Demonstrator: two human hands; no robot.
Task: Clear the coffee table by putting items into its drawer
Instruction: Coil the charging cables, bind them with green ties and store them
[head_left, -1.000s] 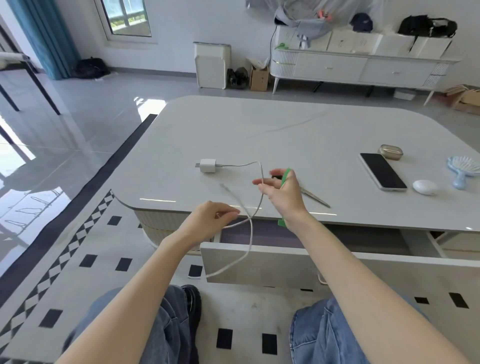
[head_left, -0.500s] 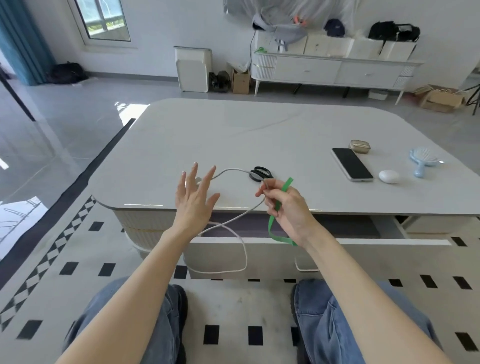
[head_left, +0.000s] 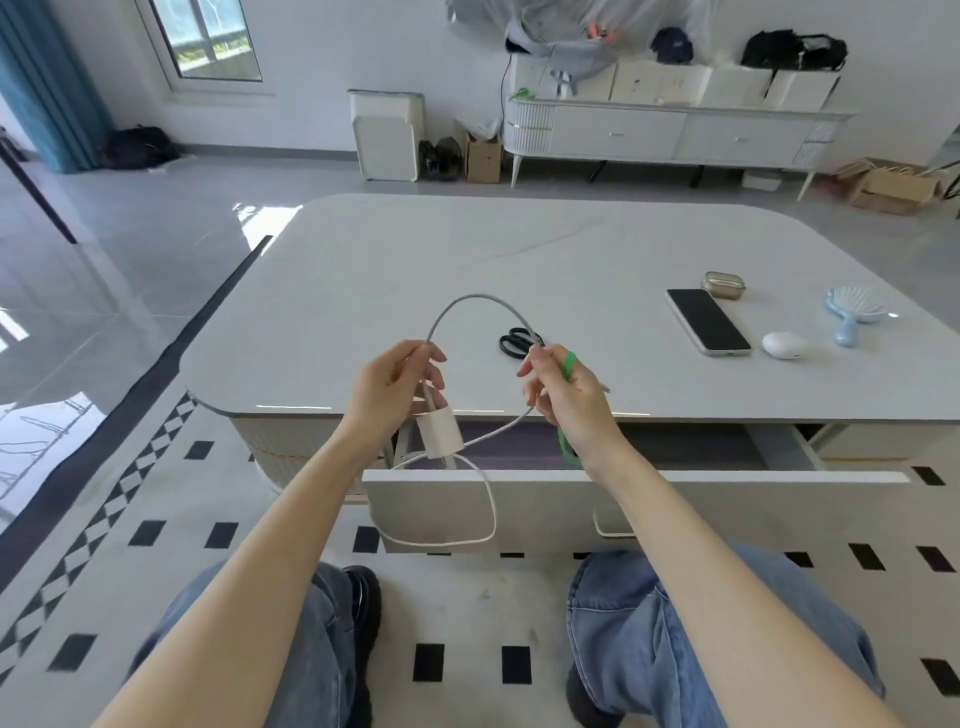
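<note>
My left hand (head_left: 397, 384) grips a white charger cable (head_left: 475, 299) near its white plug block (head_left: 440, 434), which hangs below my palm over the open drawer (head_left: 623, 499). The cable arches up over the white coffee table (head_left: 415, 260) to my right hand (head_left: 563, 395), which pinches the cable and a green strap (head_left: 569, 361). A lower loop of cable dangles in front of the drawer face. Black-handled scissors (head_left: 519, 340) lie on the table just behind my right hand.
On the table's right side lie a black phone (head_left: 707, 321), a small metal tin (head_left: 723, 285), a white oval case (head_left: 783, 345) and a light blue hairbrush (head_left: 852, 312). My knees in jeans are under the drawer. A white sideboard (head_left: 675, 135) stands at the far wall.
The plug block has left the table and now hangs from my left hand. My left hand closed on the cable after being spread open. The cable loop rose between both hands.
</note>
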